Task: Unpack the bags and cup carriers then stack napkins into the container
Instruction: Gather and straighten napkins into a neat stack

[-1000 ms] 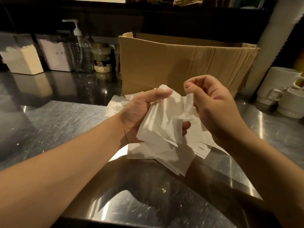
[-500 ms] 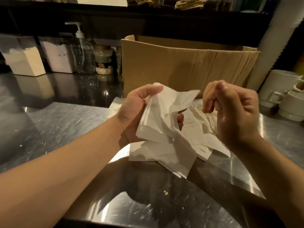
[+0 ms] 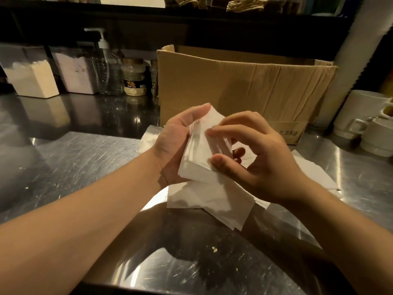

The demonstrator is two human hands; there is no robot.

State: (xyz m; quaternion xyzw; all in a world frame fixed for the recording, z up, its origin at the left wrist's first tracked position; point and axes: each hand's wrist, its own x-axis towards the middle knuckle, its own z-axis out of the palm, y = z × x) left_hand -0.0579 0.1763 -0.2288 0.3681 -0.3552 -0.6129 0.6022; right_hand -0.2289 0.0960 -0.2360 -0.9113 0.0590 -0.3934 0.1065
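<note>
— Squaring up what, exactly?

— I'm holding a stack of napkins [image 3: 202,150] above the counter [image 3: 74,162]. My left hand [image 3: 174,143] is cupping it, thumb over the top edge and fingers curled behind; my right hand [image 3: 253,158] is pinching the near face between thumb and forefinger.

— How is it handling?

— I'm judging it light, soft and slippery sheet to sheet, so I'm gripping the edges and not the middle, or it will fan out.

— And the rest?

— More loose napkins [image 3: 212,201] are lying on the counter just under my hands. Behind them the box [image 3: 244,90] is standing open. Farther left, the containers [image 3: 32,81] are sitting by a pump bottle [image 3: 106,67]; which one is taking these, I'm not able to tell.
</note>
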